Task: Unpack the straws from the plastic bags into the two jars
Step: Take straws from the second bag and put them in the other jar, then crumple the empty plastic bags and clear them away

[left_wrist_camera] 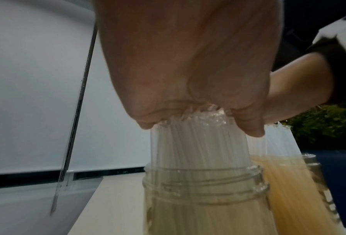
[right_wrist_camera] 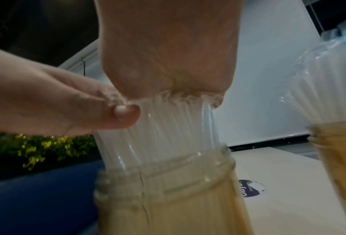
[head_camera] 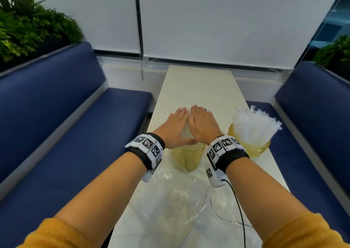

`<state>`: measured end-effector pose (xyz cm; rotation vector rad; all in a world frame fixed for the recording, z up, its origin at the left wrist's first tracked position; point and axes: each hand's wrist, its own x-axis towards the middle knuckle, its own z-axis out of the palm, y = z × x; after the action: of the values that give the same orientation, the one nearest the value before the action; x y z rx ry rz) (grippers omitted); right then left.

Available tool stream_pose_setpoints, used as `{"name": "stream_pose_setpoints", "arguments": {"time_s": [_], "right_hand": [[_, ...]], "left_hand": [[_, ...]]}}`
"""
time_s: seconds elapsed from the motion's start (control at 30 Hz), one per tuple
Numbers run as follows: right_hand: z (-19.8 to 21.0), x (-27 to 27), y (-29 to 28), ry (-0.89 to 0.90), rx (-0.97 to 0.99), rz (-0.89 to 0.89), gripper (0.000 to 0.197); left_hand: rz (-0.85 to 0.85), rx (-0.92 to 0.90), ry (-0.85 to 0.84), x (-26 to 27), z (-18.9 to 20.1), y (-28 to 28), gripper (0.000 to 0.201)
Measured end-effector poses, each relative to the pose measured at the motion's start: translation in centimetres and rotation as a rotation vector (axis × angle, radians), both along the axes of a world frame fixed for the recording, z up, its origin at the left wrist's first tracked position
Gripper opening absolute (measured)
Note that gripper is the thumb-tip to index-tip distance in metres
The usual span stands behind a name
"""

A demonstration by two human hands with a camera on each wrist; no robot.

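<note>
Two yellowish clear jars stand on the pale table [head_camera: 200,84]. The near jar [head_camera: 187,155] holds a bundle of clear straws [left_wrist_camera: 198,143] that stick up out of its mouth. My left hand [head_camera: 179,119] and right hand [head_camera: 201,119] lie flat side by side on the straw tops, fingers straight and pointing away from me. In the wrist views both palms press on the straw ends [right_wrist_camera: 163,127] above the threaded jar neck [right_wrist_camera: 168,179]. The second jar [head_camera: 250,147], to the right, holds a fanned bunch of straws [head_camera: 253,122].
An empty crumpled plastic bag [head_camera: 170,200] lies on the table between my forearms, with a black cable [head_camera: 238,206] across it. Blue benches [head_camera: 75,134] flank the narrow table. A dark round sticker [right_wrist_camera: 248,189] sits on the tabletop beyond the near jar.
</note>
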<state>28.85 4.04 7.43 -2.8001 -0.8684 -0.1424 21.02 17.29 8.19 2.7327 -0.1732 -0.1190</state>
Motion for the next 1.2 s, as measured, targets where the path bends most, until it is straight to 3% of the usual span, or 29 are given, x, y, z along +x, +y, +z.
{"name": "stream_pose_setpoints", "arguments": {"time_s": [0.1,0.2,0.3,0.37,0.47,0.57,0.73,0.8,0.87,0.93,1.0,1.07,1.2], "right_hand": [[1.2,-0.1,0.0,-0.082,0.025,0.001,0.054],[0.8,-1.1,0.0,-0.047,-0.085,0.045,0.055],[1.6,-2.2,-0.6,-0.057,-0.01,0.019,0.057],[3.5,-3.3,-1.6,-0.101,0.131,-0.044,0.054],[5.8,-6.3,-4.0,-0.062,0.263,-0.224,0.041],[5.0,-10.0,-6.6,0.045,0.136,-0.413,0.048],[-1.4,-16.1,-9.0,0.347,0.073,-0.55,0.064],[-4.4,-17.8,-8.8,0.524,0.215,-0.501,0.064],[-6.0,-19.3,-8.4,0.632,0.476,-0.413,0.047],[-5.7,-20.6,-8.4,0.722,0.767,-0.355,0.038],[-4.0,-21.7,-9.1,0.852,1.012,-0.262,0.044],[-2.1,-22.7,-10.3,0.876,1.066,-0.108,0.05],[1.8,-23.8,-13.4,0.755,1.041,0.093,0.052]], "left_hand": [[-0.002,-0.023,-0.021,0.0,0.5,0.1,0.122],[-0.029,-0.055,0.031,-0.5,0.2,0.2,0.13],[0.029,-0.25,0.001,-2.1,-0.1,1.3,0.129],[0.124,-0.356,-0.103,-3.5,-0.4,2.4,0.117],[0.372,-0.386,-0.212,-6.1,-1.6,4.5,0.079],[0.58,-0.311,-0.075,-9.1,-4.5,6.3,0.055],[0.706,-0.167,0.332,-13.5,-11.0,7.3,0.058],[0.671,-0.099,0.378,-15.0,-12.4,7.1,0.05],[0.688,-0.096,0.372,-16.5,-13.0,6.8,0.042],[0.747,-0.18,0.316,-18.3,-13.2,6.8,0.036],[0.804,-0.318,0.244,-19.9,-12.3,6.5,0.031],[0.841,-0.467,0.161,-21.4,-9.9,5.5,0.028],[0.798,-0.795,-0.076,-22.8,-3.9,3.0,0.023]]}}
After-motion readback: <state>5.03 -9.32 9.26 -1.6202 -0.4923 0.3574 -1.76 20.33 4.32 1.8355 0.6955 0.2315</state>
